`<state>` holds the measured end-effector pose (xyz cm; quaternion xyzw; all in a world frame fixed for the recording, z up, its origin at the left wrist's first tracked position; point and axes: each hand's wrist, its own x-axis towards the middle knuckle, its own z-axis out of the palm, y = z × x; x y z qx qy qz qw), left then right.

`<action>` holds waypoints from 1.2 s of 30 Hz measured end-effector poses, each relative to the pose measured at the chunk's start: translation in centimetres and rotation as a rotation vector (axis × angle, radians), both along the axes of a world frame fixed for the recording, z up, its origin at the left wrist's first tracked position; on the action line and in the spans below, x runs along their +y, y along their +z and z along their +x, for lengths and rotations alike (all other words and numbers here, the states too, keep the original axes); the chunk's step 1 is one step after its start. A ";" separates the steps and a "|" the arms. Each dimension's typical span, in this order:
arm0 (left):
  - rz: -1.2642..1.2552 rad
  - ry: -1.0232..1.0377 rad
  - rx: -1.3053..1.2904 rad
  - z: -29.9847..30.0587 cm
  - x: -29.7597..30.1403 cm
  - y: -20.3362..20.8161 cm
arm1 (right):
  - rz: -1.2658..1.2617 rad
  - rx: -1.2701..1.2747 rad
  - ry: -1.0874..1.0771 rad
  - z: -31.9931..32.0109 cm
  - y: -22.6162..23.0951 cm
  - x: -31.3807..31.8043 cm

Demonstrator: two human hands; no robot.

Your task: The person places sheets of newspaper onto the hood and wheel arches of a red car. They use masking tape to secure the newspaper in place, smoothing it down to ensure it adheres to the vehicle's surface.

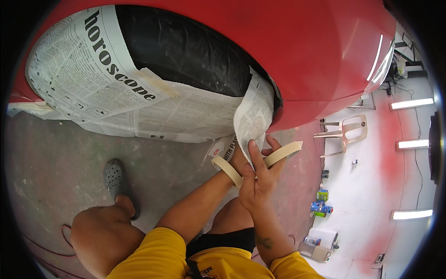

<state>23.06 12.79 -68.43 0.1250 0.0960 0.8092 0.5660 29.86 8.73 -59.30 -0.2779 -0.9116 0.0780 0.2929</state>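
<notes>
Just beside the treaded black tyre (pixel 186 51), a thin, curling newspaper flap (pixel 253 111) hangs, its tip pinched by the right hand (pixel 258 182), cream tape ring (pixel 281 154) round its fingers; the left hand (pixel 239 160) is mostly hidden, its grip unclear.

Overlapping newspaper sheets (pixel 186 110) and a curled strip (pixel 254 110)
The sheets bow from upper left to centre; the strip curves downward just right of it. A cream tape roll (pixel 227 170) tilts below centre, a second roll (pixel 284 152) to its right.
</notes>
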 end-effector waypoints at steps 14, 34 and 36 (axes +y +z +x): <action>0.162 -0.197 -0.255 0.7 -1.4 -1.1 | 0.083 -0.134 0.060 0.1 1.4 -1.6; 0.133 0.220 0.379 0.0 -0.2 -0.7 | 0.178 -0.103 0.071 -0.8 1.0 -1.4; 0.128 0.265 0.417 -0.1 -0.3 -0.7 | 0.166 -0.105 0.068 -0.6 0.8 -1.3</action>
